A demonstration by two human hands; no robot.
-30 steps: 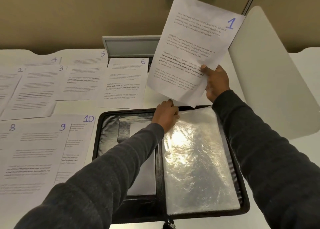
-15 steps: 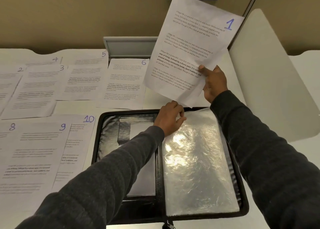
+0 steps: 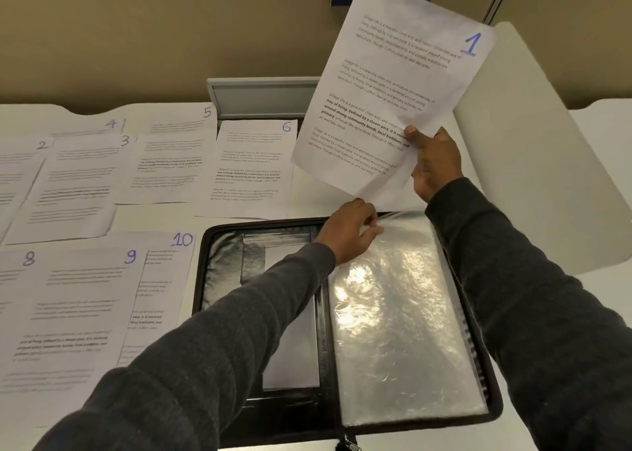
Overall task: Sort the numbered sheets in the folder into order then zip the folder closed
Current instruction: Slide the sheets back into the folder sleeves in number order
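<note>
Sheet 1 was held raised and tilted above the far side of the table. Its lower right edge was pinched between the thumb and curled fingers of the right hand. The sheet's lowest corner was poised just above the far edge of the folder, which was laid open flat on the table. The left hand was set at the top edge of the clear sleeve on the folder's right half. Its fingers were bent, and the sleeve's upper edge appeared to be pinched between thumb and fingertips. A white card was tucked into the pocket on the folder's left half. The zip pull was seen at the near edge, with the zip undone. Other numbered sheets were spread face up to the left. Sheet 6 was laid just beyond the folder, and sheet 10 just beside its left edge, partly covered by sheet 9.
</note>
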